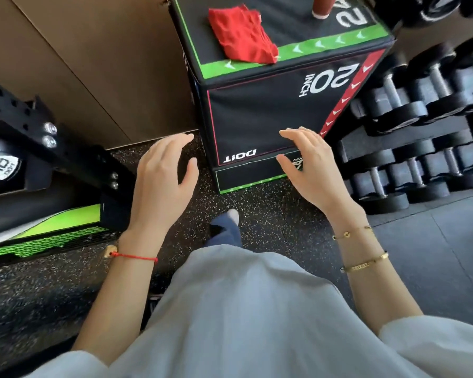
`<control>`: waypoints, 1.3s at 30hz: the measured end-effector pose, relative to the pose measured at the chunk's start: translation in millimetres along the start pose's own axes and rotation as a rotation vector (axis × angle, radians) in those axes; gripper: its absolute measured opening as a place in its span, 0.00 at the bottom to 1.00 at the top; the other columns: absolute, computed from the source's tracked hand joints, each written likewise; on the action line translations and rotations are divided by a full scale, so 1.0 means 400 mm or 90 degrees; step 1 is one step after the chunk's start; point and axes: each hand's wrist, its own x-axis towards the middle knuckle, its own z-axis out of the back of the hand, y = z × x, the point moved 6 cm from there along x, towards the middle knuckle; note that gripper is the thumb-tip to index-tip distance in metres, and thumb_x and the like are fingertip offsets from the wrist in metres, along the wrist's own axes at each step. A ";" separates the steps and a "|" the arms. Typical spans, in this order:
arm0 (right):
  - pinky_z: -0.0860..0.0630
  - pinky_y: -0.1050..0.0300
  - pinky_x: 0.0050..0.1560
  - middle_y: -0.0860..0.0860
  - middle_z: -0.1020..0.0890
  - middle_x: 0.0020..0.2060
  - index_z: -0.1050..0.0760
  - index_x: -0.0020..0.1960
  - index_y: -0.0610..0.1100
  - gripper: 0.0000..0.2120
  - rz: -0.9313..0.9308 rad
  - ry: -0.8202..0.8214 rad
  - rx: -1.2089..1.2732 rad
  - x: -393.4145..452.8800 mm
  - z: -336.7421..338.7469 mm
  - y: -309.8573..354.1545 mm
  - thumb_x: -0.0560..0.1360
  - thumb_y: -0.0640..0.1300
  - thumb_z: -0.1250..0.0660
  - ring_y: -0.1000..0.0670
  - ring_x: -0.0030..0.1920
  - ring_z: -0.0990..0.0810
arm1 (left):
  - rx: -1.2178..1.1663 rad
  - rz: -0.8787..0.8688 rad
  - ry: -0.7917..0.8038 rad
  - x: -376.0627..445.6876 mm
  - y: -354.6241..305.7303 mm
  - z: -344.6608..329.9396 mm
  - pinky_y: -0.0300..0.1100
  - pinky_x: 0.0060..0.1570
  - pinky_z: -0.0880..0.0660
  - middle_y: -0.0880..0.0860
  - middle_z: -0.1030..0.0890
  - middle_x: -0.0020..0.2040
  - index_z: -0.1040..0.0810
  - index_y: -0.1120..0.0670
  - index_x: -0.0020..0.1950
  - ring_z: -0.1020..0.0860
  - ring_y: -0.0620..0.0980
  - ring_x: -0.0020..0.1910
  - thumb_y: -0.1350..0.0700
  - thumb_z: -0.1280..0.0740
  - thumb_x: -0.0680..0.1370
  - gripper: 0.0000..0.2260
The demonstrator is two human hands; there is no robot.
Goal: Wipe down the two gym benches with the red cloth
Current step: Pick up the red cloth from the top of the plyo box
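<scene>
plyo box [257, 118] black, green-edged top, by wall | dumbbell rack [421, 137] to its right | red cloth [242, 35] crumpled on box top – untouched | left hand [161, 181], right hand [309, 170] – fingers spread, empty, in front of box face

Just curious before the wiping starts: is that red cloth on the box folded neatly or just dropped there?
Loosely crumpled: the red cloth lies rumpled, edges uneven, atop the plyo box.

Red cloth [242, 34]: one
Plyo box [271, 110]: one
Hands: two, left hand [163, 173] and right hand [309, 167]
Gold bracelets [351, 233]: two
Bottle [322, 6]: one
</scene>
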 end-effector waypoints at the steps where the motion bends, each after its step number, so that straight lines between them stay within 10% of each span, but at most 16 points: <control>1: 0.39 0.44 0.73 0.49 0.26 0.67 0.30 0.69 0.44 0.20 -0.003 0.004 -0.002 0.030 -0.005 -0.012 0.78 0.46 0.36 0.47 0.73 0.35 | -0.003 -0.001 0.003 0.035 0.005 -0.016 0.48 0.72 0.34 0.50 0.25 0.67 0.28 0.52 0.69 0.29 0.47 0.69 0.55 0.39 0.81 0.16; 19: 0.34 0.44 0.68 0.47 0.24 0.64 0.29 0.67 0.43 0.19 -0.009 -0.030 -0.008 0.701 -0.024 -0.150 0.78 0.46 0.36 0.44 0.68 0.29 | -0.003 -0.039 -0.009 0.679 0.114 -0.225 0.47 0.69 0.32 0.53 0.23 0.64 0.26 0.56 0.68 0.27 0.51 0.66 0.57 0.37 0.78 0.17; 39: 0.42 0.47 0.73 0.41 0.34 0.71 0.38 0.71 0.34 0.36 -0.064 0.116 -0.072 1.087 -0.227 -0.250 0.76 0.61 0.38 0.41 0.72 0.39 | 0.098 0.178 0.046 0.839 0.190 -0.484 0.55 0.72 0.38 0.55 0.28 0.70 0.27 0.56 0.69 0.34 0.56 0.73 0.56 0.39 0.79 0.18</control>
